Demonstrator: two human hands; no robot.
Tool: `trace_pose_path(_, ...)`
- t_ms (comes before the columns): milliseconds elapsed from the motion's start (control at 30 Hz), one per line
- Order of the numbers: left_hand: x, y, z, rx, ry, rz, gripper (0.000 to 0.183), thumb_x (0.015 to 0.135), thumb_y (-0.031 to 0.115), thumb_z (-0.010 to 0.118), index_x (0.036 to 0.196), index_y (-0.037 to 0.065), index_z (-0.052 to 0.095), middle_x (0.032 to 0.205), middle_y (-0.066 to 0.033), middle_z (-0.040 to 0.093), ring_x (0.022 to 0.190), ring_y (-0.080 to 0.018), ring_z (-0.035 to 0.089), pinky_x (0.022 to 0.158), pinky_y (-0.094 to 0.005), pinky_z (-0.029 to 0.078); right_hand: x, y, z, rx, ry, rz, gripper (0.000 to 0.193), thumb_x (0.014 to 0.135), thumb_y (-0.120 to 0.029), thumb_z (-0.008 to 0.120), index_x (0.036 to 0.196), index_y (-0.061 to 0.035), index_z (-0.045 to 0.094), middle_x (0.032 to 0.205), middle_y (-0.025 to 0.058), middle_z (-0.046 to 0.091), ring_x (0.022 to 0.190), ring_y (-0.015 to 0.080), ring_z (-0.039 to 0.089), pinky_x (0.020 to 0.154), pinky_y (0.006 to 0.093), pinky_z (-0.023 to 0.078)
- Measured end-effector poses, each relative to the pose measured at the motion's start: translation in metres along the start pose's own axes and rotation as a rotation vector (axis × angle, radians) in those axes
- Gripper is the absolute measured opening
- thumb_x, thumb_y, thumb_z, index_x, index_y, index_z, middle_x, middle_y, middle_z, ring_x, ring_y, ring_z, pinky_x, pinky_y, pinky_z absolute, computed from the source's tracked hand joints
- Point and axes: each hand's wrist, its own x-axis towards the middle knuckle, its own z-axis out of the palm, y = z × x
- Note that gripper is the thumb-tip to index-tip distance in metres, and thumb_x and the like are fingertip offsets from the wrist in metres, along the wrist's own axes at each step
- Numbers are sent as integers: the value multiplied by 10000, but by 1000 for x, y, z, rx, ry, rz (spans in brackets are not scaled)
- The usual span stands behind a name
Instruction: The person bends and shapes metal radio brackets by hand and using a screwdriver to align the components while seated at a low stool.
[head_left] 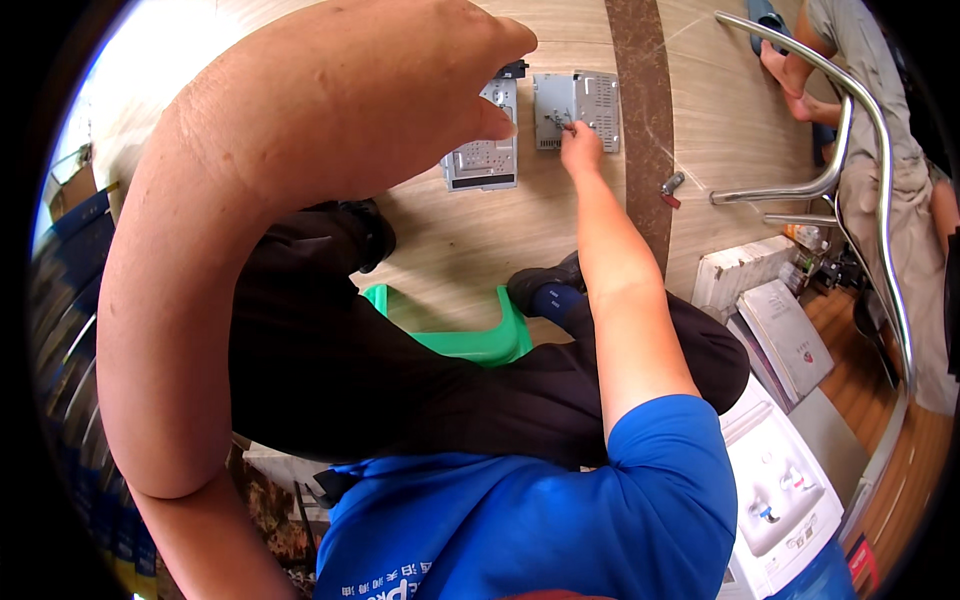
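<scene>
My left hand point(440, 85) is raised close to the camera, thumb and a finger apart, and nothing shows gripped in it. Partly hidden behind it, a silver metal device chassis point(500, 160) with holes in its face and a dark strip lies on the floor. To the right of that is a flat grey metal cover point(550, 95) with a slotted vent section. My right hand point(581, 150) reaches down to this cover, its fingers pinched together beside a small pile of screws point(560, 120). Whatever those fingertips hold is too small to make out.
A green plastic stool point(470, 345) stands between my legs. Right of the cover, a small grey and red tool point(672, 187) lies on the floor. Further right are a bent chrome tube frame point(885, 150), a seated person, boxes point(785, 335) and a white water dispenser point(780, 490).
</scene>
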Motion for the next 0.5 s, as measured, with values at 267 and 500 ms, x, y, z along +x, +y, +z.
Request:
trace_pose_path(267, 1, -1, 4, -4, 13, 36, 467, 853, 132, 694, 1287, 20, 564, 1100, -188, 673, 1058, -373, 613, 915, -442, 488, 2, -13, -7, -106, -51, -95, 187, 867, -208, 676, 1023, -113, 717, 972, 141, 711, 936, 333, 672, 829, 412, 526)
trace_pose_path(500, 0, -4, 6, -20, 31, 38, 486, 844, 143, 705, 1299, 48, 563, 1110, -173, 673, 1056, -361, 615, 920, -436, 489, 3, -17, -6, -225, -92, -108, 186, 894, -228, 649, 1018, -104, 710, 1036, 136, 692, 996, 337, 649, 857, 439, 519)
